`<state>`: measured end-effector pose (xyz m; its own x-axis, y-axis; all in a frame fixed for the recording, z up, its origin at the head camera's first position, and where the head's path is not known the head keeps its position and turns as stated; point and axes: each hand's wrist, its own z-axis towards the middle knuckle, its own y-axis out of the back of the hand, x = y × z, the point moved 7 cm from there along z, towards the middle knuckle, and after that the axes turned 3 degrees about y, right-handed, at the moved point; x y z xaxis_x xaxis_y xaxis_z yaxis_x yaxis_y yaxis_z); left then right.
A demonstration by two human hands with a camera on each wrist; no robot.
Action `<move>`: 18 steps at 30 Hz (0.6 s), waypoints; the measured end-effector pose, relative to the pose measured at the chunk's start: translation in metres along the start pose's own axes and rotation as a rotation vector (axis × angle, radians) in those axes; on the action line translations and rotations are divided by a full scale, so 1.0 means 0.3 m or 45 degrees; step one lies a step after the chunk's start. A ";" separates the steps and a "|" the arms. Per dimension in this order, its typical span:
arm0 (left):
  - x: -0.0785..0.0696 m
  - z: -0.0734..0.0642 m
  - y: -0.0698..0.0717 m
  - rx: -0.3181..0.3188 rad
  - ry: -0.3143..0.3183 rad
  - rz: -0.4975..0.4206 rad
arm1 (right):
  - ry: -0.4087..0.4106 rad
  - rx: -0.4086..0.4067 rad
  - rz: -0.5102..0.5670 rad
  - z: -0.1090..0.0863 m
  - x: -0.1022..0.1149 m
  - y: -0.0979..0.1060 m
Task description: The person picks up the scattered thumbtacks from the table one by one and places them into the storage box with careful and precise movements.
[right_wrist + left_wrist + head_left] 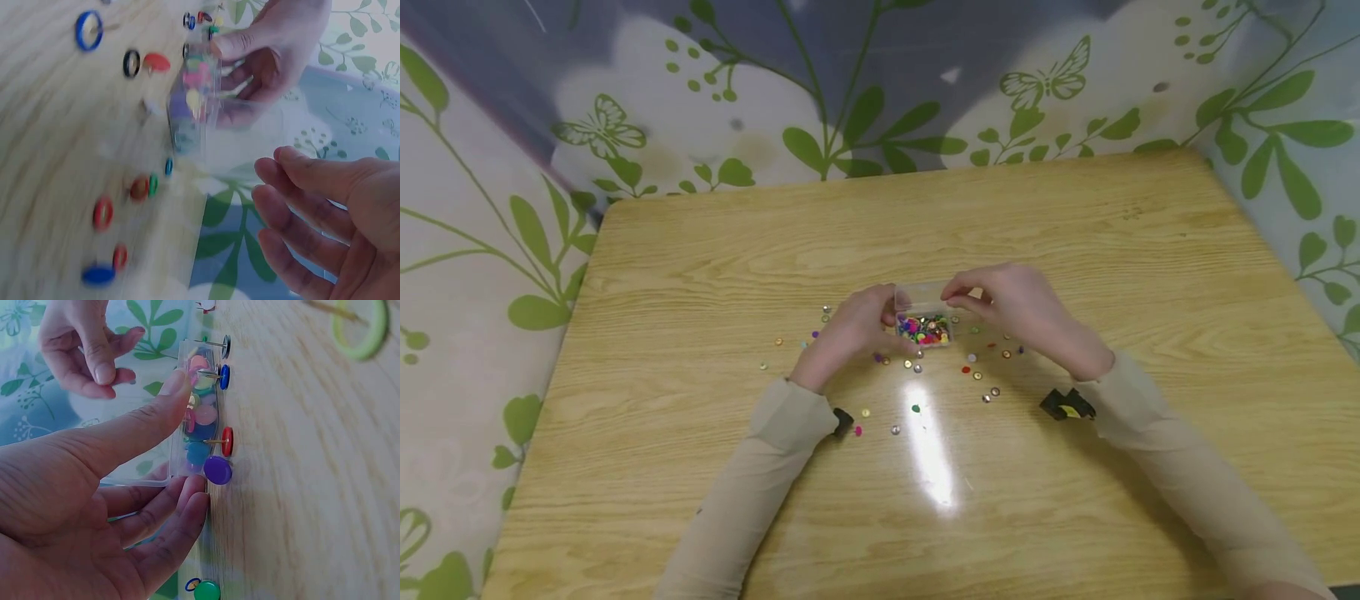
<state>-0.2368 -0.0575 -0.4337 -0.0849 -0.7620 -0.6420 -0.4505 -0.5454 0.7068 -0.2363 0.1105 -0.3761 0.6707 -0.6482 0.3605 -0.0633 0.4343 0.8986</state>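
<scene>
A small clear plastic box (pixel 925 330) full of colourful thumbtacks (pixel 201 415) stands on the table. Its transparent lid (pixel 917 297) is raised at the back. My left hand (pixel 857 323) grips the box from the left, thumb along the near side and fingers behind it. At the lid's right edge is my right hand (pixel 1011 304), thumb and forefinger tips together. They seem to pinch that edge, though blur in the right wrist view hides the exact contact. The other fingers of the right hand (pixel 325 219) are loosely bent.
Loose thumbtacks lie around the box, among them a red one (pixel 966 369), a green one (pixel 916 408) and a pink one (pixel 858 431). The wooden table (pixel 700 483) meets walls covered with a leaf and butterfly pattern (pixel 865 125). Black straps (pixel 1067 405) hang at the wrists.
</scene>
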 end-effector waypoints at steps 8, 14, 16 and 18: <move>-0.002 -0.005 0.002 0.005 0.004 -0.013 | -0.130 0.033 -0.067 -0.066 -0.097 0.061; -0.002 -0.008 0.003 0.008 0.014 -0.031 | -0.244 0.222 -0.099 -0.130 -0.168 0.066; -0.003 -0.007 0.002 0.010 0.015 -0.025 | -0.269 0.293 -0.086 -0.152 -0.183 0.060; -0.004 -0.006 0.000 0.014 0.016 -0.021 | -0.296 0.353 -0.066 -0.170 -0.196 0.052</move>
<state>-0.2352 -0.0572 -0.4324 -0.0657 -0.7573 -0.6498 -0.4617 -0.5542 0.6926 -0.2389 0.1872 -0.3962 0.4941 -0.8037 0.3317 -0.2528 0.2322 0.9392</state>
